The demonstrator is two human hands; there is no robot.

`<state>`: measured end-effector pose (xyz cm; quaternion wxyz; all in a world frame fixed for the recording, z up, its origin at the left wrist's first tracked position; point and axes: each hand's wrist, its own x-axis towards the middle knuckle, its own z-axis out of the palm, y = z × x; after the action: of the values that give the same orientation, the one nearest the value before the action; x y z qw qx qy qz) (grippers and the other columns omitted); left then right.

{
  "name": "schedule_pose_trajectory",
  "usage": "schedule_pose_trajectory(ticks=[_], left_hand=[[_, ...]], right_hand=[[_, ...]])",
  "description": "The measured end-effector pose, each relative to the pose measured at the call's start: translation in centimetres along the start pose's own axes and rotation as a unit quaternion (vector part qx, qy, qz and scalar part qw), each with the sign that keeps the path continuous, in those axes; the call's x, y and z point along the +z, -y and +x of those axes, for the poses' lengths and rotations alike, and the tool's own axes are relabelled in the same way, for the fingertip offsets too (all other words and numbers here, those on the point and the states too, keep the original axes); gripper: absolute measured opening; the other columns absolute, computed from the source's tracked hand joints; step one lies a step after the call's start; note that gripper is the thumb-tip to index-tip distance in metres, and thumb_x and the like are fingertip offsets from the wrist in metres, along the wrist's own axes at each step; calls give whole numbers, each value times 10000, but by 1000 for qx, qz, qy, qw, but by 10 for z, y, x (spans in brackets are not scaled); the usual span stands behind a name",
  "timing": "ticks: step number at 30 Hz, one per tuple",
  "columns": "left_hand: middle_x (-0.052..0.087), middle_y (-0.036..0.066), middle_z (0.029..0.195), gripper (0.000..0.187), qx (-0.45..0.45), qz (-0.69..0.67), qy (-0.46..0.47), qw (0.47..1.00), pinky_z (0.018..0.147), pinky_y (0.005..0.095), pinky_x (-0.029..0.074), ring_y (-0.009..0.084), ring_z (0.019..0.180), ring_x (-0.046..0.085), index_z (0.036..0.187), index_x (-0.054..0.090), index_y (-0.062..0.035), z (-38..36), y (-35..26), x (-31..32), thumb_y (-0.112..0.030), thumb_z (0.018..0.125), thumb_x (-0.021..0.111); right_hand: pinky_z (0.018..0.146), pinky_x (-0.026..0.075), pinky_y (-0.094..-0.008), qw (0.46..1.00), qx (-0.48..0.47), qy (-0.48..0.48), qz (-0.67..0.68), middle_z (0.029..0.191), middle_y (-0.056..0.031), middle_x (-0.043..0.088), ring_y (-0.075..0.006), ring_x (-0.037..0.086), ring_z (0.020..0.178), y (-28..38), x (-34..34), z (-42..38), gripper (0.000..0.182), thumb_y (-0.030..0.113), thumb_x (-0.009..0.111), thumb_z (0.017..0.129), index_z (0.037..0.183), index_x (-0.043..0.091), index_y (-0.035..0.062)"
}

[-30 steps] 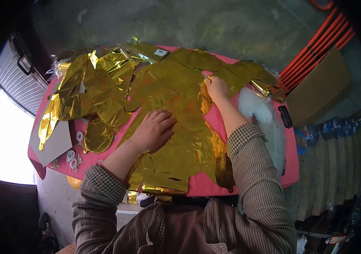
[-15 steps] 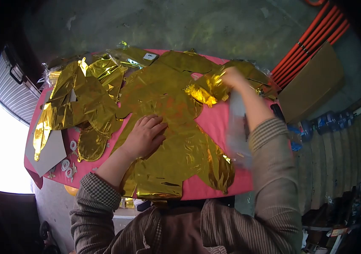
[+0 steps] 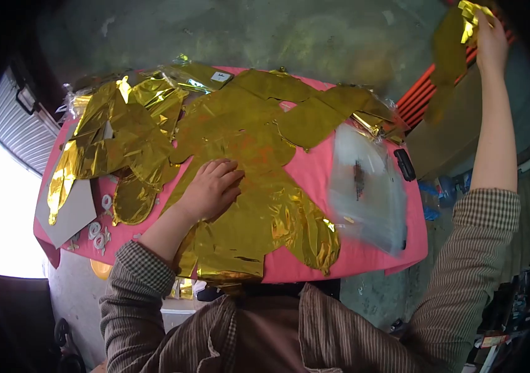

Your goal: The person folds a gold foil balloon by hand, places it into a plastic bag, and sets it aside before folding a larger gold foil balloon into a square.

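Flat gold foil balloons [image 3: 240,205] lie spread across the middle of the pink tablecloth. My left hand [image 3: 213,186] rests palm down on them, fingers slightly bent and holding nothing. Far out at the upper right, my right hand [image 3: 492,43] grips the bunched end of another gold foil balloon [image 3: 450,53], which hangs down beyond the table, partly blurred. To the right on the cloth is a stack of clear plastic bags [image 3: 364,186] with a dark printed mark. More crumpled gold foil balloons [image 3: 122,143] cover the table's left side.
White ribbon rolls [image 3: 96,235] and a grey card [image 3: 72,214] sit at the left of the pink table [image 3: 305,174]. A black object [image 3: 404,165] lies by the right edge. Orange-red poles [image 3: 415,99] and a cardboard sheet [image 3: 457,121] stand beyond it.
My right hand has swung up and right, off the table, carrying a gold foil balloon. The plastic bags are now uncovered by my arm. My left hand has stayed nearly in place.
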<state>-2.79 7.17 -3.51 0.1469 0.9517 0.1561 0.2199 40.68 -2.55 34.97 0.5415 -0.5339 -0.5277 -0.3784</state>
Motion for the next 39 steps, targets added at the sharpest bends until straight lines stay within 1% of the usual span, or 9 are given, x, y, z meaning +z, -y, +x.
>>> schedule_pose_trajectory(ticks=[3,5,12,14,16,24,30,34,39], left_hand=[[508,112,1171,337,-1,6,-5,1000,964,411,349,305,1161,427,1112,562,-83,-1,1,0,-217,805,598],[515,89,1155,340,3,8,-5,1000,984,392,328,269,1158,427,1106,560,-97,-2,4,3,-251,804,584],[518,94,1150,341,13,12,-8,1000,982,394,328,271,1149,432,1116,560,-101,-3,10,5,-251,810,572],[523,95,1141,340,-29,34,85,995,977,397,331,273,1142,436,1114,564,-104,-3,9,4,-257,811,570],[529,97,1127,330,-47,43,-47,997,970,400,334,276,1133,442,1100,571,-106,-8,4,10,-262,810,571],[516,126,1168,325,24,-6,-13,1000,941,405,363,309,1124,453,1099,575,-76,-3,9,6,-224,810,595],[525,100,1165,330,17,-9,-5,1000,953,395,352,285,1135,447,1101,575,-97,-2,9,7,-252,810,578],[518,96,1174,334,19,4,-13,1000,959,394,346,280,1144,441,1114,568,-100,-3,9,7,-255,818,575],[512,87,1183,342,2,6,6,1000,969,395,337,271,1148,436,1123,562,-99,-3,8,6,-262,823,573]], right_hand=[[736,423,-339,976,-81,176,97,804,-168,511,-261,500,741,68,47,-40,171,86,521,854,843,460,-73],[597,418,-194,919,78,274,272,764,24,574,-40,519,671,95,71,-88,67,76,471,913,915,538,76],[660,452,-278,794,39,529,297,831,-25,569,-115,563,772,183,109,-260,102,136,530,900,967,553,62],[660,453,-298,766,-94,547,325,843,-87,571,-212,576,757,201,103,-309,130,150,532,887,981,555,64],[620,451,-404,730,-47,565,381,772,-119,554,-312,552,748,228,78,-334,113,207,468,879,864,518,107],[629,460,-397,651,-183,587,445,786,-89,563,-290,545,718,275,15,-392,166,198,569,797,926,543,97],[696,460,-291,436,214,716,501,840,-55,602,-147,570,757,260,0,-359,286,295,618,843,978,563,48],[600,426,-204,680,257,615,305,701,7,566,-55,517,647,196,13,-341,113,143,544,883,924,578,43],[559,407,-216,710,339,577,221,670,10,531,-54,492,616,158,-39,-300,116,128,531,883,884,566,18]])
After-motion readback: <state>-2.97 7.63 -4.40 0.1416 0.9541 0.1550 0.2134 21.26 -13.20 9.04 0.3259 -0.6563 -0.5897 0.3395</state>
